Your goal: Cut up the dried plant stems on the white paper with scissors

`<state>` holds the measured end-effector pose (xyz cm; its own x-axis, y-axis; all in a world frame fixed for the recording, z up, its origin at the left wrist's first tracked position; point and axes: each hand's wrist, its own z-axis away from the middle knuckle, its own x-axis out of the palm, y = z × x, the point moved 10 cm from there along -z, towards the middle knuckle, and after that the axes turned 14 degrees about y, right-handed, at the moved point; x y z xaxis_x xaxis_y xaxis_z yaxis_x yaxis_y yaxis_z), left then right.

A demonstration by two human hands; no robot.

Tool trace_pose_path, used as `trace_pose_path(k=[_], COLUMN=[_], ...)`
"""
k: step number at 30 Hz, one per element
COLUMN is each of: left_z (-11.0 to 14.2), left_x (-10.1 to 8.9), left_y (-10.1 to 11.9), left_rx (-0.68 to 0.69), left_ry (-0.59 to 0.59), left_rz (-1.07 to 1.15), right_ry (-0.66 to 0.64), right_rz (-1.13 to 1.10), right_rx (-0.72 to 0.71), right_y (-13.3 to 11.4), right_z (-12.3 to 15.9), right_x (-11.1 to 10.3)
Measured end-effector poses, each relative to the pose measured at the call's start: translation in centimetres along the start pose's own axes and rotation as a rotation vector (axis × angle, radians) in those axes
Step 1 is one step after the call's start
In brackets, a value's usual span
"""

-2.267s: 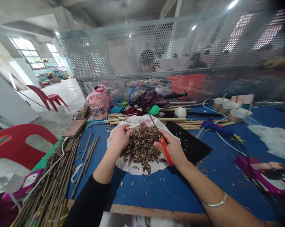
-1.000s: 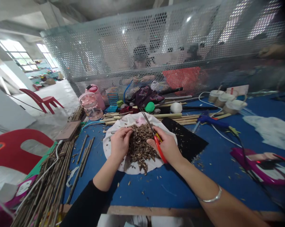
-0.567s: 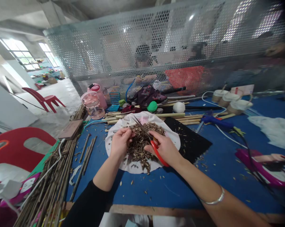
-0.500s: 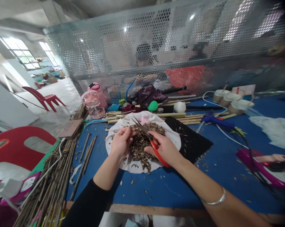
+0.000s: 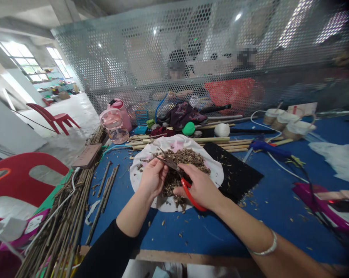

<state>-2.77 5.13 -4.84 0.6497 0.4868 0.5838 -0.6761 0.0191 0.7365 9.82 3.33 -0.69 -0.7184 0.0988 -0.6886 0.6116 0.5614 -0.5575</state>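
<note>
My right hand grips a pair of scissors with red handles, its dark blades slightly parted and pointing up and left. My left hand is closed in a pinch close to the blade tips; whatever sits between its fingertips is too small to make out. Beneath both hands lies a heap of brown dried plant bits, spread over a round white cloth. Some crumbs have spilled past the cloth's near edge onto the blue table.
Long thin sticks are bundled along the left edge, with short cut sticks beside them. Behind stand a pink bucket, yarn balls and a perforated metal screen. A glue gun and black cloth lie right.
The scissors' blades have come down and left to my left fingertips and are a little further apart. My left hand stays in nearly the same place.
</note>
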Motion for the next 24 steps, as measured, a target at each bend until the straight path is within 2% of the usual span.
trace_pose_path(k=[2,12,18,24], left_z=[0.2,0.6,0.0,0.0], left_x=[0.3,0.3,-0.3,-0.8], left_y=[-0.1,0.1,0.0,-0.2], left_rx=[0.004,0.028,0.032,0.027], left_ry=[-0.037,-0.036,-0.019,0.048], left_rz=[0.001,0.018,0.032,-0.005], right_ry=[0.022,0.092,0.051,-0.013], right_rz=[-0.003,-0.083,-0.107,-0.096], right_rx=[0.003,-0.018,0.013,0.076], right_y=[0.2,0.0,0.0,-0.1], right_z=[0.0,0.2,0.2,0.5], right_x=[-0.1,-0.1,0.4,0.9])
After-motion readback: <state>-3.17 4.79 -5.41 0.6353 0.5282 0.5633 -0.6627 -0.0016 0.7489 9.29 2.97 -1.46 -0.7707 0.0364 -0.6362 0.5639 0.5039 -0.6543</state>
